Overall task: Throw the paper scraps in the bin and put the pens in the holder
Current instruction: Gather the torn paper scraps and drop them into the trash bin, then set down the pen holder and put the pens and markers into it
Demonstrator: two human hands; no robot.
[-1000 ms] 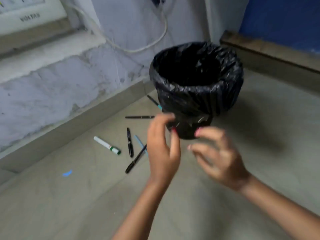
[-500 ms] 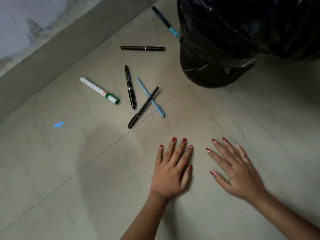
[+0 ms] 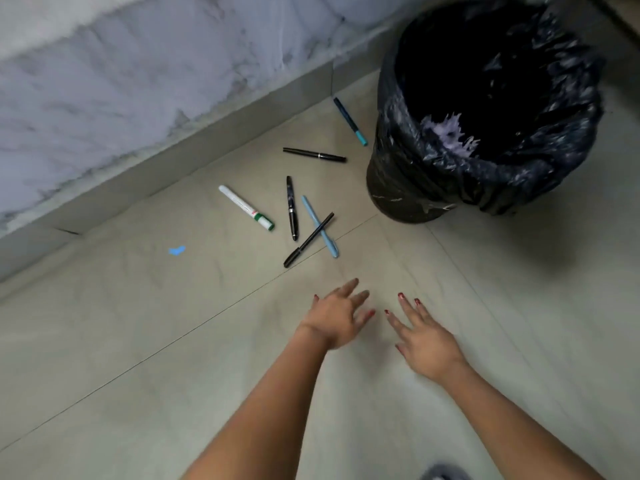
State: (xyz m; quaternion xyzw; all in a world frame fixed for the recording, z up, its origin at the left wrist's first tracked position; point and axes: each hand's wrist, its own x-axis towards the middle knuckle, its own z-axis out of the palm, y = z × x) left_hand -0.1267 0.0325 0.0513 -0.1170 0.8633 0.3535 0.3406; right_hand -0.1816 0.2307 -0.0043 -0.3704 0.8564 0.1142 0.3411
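Apparently pale paper scraps (image 3: 450,133) already sit in our black-lined round bin (image 3: 398,168); six scattered pens (image 3: 292,208) remain, both our hands (image 3: 337,318) spread empty.

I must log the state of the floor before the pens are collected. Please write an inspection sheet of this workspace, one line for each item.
Surface: beige tiled floor, visible grout lines.
Job's things: bin with black liner, pale paper scraps inside; six pens loose on the floor: white marker with green cap, dark pen, light blue pen crossed by thin black pen, black pen, teal-tipped pen beside the bin. Holder: nothing seen.
Clutter: small blue scrap.
Grips: left hand and right hand open, empty.
Cables: nothing seen.
Surroundings: worn painted wall, grey skirting.
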